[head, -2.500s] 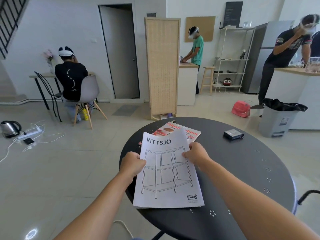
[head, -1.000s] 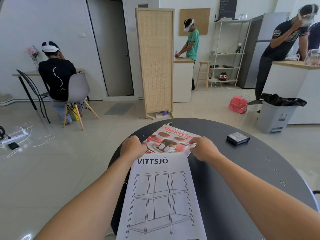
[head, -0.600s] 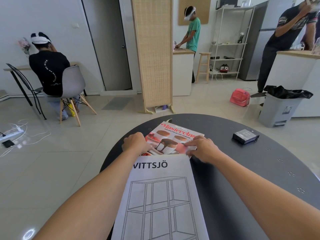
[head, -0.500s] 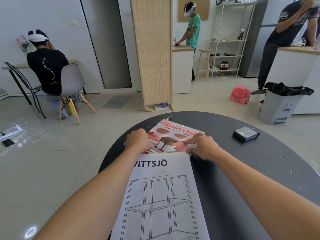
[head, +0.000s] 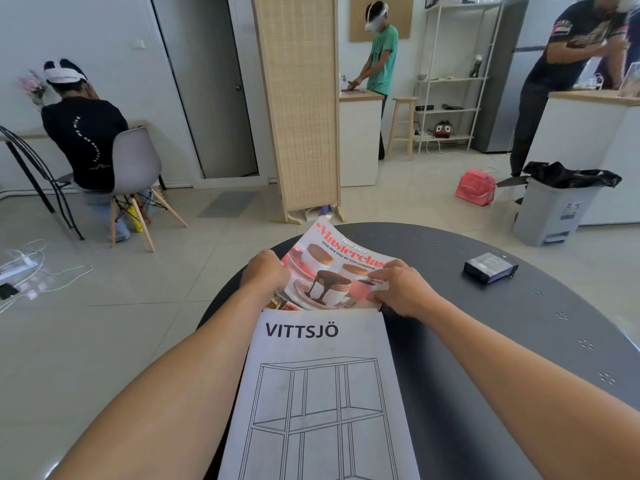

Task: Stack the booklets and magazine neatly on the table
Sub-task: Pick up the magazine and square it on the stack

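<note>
A white booklet titled VITTSJÖ (head: 318,393) lies flat at the near edge of the round black table (head: 502,341). Just beyond it a red cookbook magazine (head: 334,268) with desserts on its cover tilts up, its far end raised off the table. My left hand (head: 265,273) grips the magazine's left edge. My right hand (head: 398,287) holds its right lower edge, fingers on the cover. The magazine's near edge is hidden behind the booklet's top edge.
A small black box (head: 490,267) sits on the table's far right. On the floor behind stand a rattan screen (head: 298,105), a grey bin (head: 554,209) and a pink bag (head: 475,187). Three people work in the room; one is seated at the left.
The booklet was set down near me and both hands moved onto the magazine. Since half a second ago the magazine's far end has lifted off the table.
</note>
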The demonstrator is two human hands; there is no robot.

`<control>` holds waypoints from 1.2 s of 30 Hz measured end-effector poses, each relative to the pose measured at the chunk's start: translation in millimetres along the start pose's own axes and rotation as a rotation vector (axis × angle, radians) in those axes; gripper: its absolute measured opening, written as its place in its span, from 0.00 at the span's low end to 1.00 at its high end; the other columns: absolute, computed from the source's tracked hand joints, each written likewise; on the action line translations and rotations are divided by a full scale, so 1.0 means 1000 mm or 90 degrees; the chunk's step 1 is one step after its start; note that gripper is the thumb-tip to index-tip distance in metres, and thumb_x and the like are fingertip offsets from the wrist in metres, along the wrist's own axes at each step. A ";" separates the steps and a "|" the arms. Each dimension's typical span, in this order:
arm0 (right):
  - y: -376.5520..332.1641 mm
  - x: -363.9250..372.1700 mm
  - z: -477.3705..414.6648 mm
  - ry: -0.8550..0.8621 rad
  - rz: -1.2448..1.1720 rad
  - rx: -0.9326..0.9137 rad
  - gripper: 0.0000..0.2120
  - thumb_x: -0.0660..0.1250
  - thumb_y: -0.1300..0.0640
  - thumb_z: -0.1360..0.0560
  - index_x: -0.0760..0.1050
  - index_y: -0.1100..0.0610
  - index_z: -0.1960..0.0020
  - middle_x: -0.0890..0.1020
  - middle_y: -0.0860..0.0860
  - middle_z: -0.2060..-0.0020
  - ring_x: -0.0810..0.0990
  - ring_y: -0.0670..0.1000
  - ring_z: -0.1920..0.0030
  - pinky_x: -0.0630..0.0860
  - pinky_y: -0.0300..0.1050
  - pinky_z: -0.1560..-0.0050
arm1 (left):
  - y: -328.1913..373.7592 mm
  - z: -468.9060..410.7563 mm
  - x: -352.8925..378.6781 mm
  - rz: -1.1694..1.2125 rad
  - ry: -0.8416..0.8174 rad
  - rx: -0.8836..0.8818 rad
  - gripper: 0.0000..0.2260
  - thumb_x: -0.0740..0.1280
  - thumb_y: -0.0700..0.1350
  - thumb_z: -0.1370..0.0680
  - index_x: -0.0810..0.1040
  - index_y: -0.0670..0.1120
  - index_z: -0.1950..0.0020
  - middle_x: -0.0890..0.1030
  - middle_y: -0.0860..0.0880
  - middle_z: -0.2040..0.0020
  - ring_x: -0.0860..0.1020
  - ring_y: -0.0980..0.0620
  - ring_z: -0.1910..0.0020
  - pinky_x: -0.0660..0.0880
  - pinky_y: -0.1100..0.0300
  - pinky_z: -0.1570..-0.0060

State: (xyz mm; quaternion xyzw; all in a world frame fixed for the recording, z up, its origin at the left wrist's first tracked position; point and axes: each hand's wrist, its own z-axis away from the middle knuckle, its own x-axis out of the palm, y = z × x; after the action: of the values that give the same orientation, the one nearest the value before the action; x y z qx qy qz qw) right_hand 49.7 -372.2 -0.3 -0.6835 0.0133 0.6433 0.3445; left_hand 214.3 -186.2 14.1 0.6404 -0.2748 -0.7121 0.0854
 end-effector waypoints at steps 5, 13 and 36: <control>0.002 0.004 -0.005 0.017 -0.026 0.008 0.27 0.68 0.50 0.24 0.68 0.50 0.26 0.65 0.54 0.28 0.68 0.58 0.30 0.67 0.57 0.30 | 0.001 -0.002 -0.001 0.064 0.106 0.039 0.04 0.66 0.44 0.20 0.78 0.45 0.51 0.80 0.46 0.56 0.77 0.48 0.62 0.65 0.60 0.71; -0.004 -0.001 0.003 -0.014 -0.024 -0.007 0.28 0.67 0.50 0.22 0.64 0.52 0.24 0.65 0.56 0.26 0.66 0.60 0.28 0.65 0.53 0.29 | 0.009 0.008 -0.013 0.181 0.283 0.085 0.06 0.65 0.43 0.19 0.74 0.45 0.56 0.78 0.49 0.61 0.75 0.50 0.67 0.63 0.62 0.73; -0.049 -0.059 0.054 -0.025 -0.689 0.065 0.27 0.65 0.42 0.23 0.68 0.59 0.32 0.85 0.56 0.47 0.85 0.56 0.48 0.81 0.56 0.48 | 0.011 0.089 -0.092 0.588 0.210 0.014 0.04 0.70 0.39 0.24 0.79 0.46 0.58 0.82 0.48 0.60 0.81 0.48 0.61 0.79 0.54 0.65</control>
State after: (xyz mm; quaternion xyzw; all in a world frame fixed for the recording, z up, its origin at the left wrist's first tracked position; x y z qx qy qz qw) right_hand 15.5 -333.9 78.1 -0.5631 -0.3153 0.3851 0.6597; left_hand 142.0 -127.0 101.4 0.5566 -0.5205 -0.4859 0.4280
